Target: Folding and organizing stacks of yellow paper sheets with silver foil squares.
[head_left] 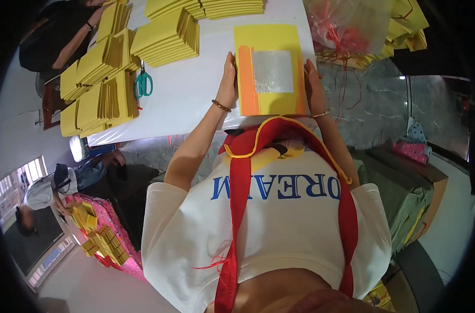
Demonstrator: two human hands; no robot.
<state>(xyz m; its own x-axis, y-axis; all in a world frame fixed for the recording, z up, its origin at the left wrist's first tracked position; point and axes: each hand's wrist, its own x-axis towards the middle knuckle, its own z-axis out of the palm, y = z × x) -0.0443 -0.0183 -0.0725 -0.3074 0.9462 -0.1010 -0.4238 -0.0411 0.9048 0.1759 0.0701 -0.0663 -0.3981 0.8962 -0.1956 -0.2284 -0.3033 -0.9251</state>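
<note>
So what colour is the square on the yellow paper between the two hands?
The square is silvery grey; it shows best in the head view.

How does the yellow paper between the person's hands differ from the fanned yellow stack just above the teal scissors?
Face: the yellow paper shows a silver square and orange bands; the fanned stack looks plain yellow.
Layers: the fanned stack shows many layered edges; the yellow paper shows mainly one broad face.
Hands: the yellow paper sits between the left hand and right hand; neither is at the fanned stack.
Shared: yellow colour.
</note>
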